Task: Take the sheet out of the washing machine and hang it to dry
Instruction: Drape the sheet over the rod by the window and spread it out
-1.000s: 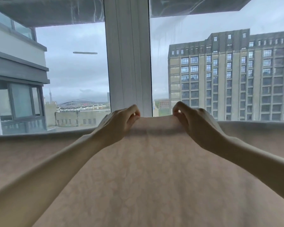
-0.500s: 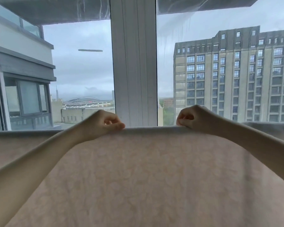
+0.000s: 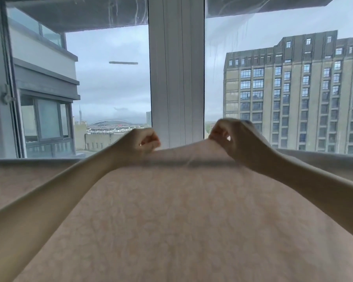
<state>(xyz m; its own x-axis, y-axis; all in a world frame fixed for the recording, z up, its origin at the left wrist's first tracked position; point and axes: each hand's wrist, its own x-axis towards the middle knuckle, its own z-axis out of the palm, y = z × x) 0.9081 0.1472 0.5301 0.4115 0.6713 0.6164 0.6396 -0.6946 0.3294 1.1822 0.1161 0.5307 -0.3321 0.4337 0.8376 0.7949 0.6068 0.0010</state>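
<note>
Hands at twelve o'clock: our left hand (image 3: 139, 142) and right hand (image 3: 233, 139) pinch the sheet (image 3: 181, 210) top edge, fingers curled. Uneven tugging could, we judge, slide it off its hidden support.

Two bare, sleeveless forearms (image 3: 55, 192)

We see the sheet (image 3: 181, 220) as matt, pale pinkish cloth with a faint mottled, crinkled texture. The window frame post (image 3: 176, 74) looks smooth, white and ribbed, likely painted metal or plastic. The window glass (image 3: 253, 31) is glossy with streaky marks.
</note>
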